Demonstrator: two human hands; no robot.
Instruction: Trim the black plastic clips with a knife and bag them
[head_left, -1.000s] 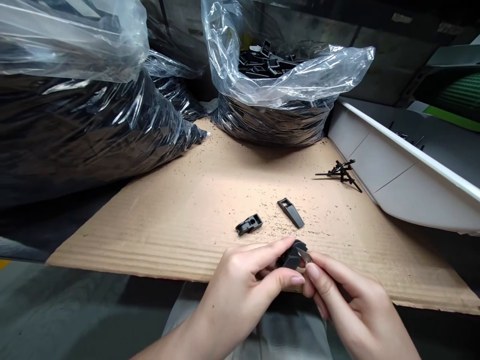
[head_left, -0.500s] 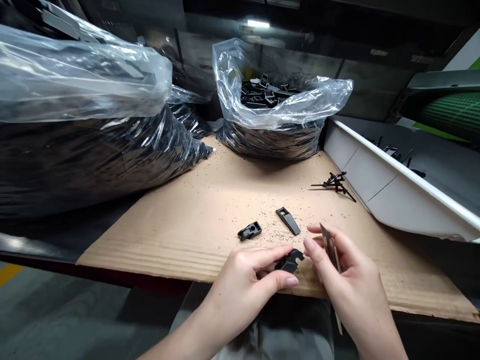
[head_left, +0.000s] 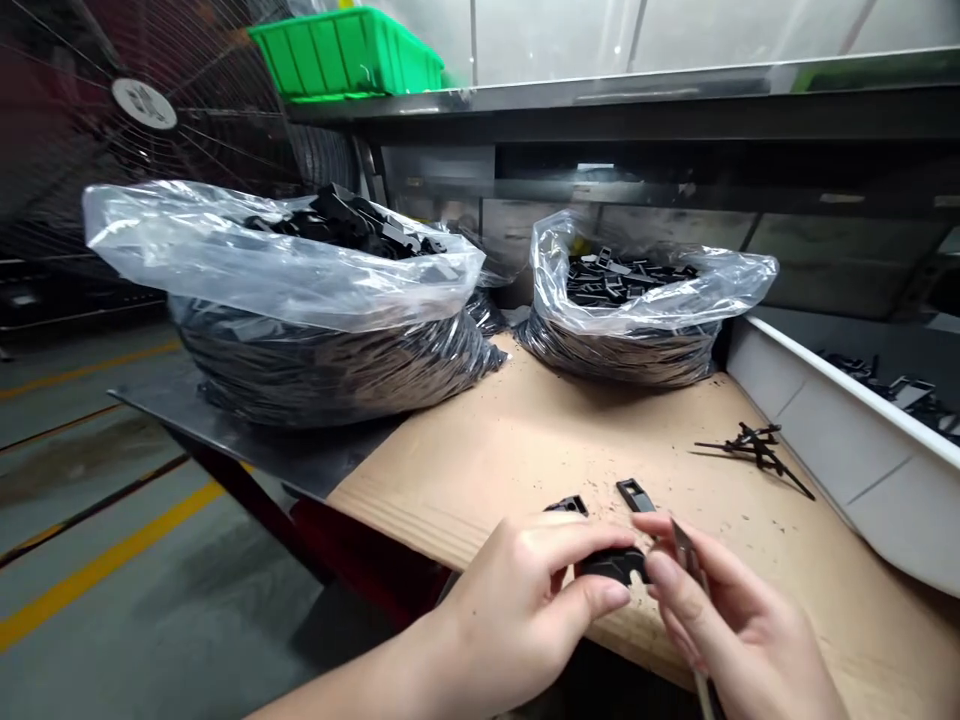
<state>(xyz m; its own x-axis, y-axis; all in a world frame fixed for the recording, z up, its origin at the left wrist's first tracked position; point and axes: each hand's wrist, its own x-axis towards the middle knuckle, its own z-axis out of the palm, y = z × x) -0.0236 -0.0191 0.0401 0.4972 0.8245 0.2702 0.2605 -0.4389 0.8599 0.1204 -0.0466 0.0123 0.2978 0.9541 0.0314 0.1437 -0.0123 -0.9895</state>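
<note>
Near the front edge of the cardboard sheet [head_left: 465, 450], my left hand [head_left: 536, 600] pinches a black plastic part [head_left: 615, 565] between thumb and fingers. Close to its right end, my right hand [head_left: 727, 610] is closed around a thin blade-like tool [head_left: 688, 552], whose tip points up and whose handle runs down below the palm. Just beyond my fingers lie two loose black pieces: a small block [head_left: 570, 505], partly hidden by my left hand, and a flat piece with a square opening [head_left: 636, 494], its lower end covered by my right fingers.
Two clear bags of black parts stand behind, one at left [head_left: 322, 350] and one at centre [head_left: 622, 350]. Thin black scraps [head_left: 757, 447] lie beside a white bin [head_left: 840, 430] at right. A green crate [head_left: 345, 55] sits on the shelf [head_left: 600, 95]; a fan [head_left: 142, 105] is at upper left.
The view has swung up and to the left, so the fan, crate and shelf now show. Both hands keep their holds, and the black part appears slightly turned.
</note>
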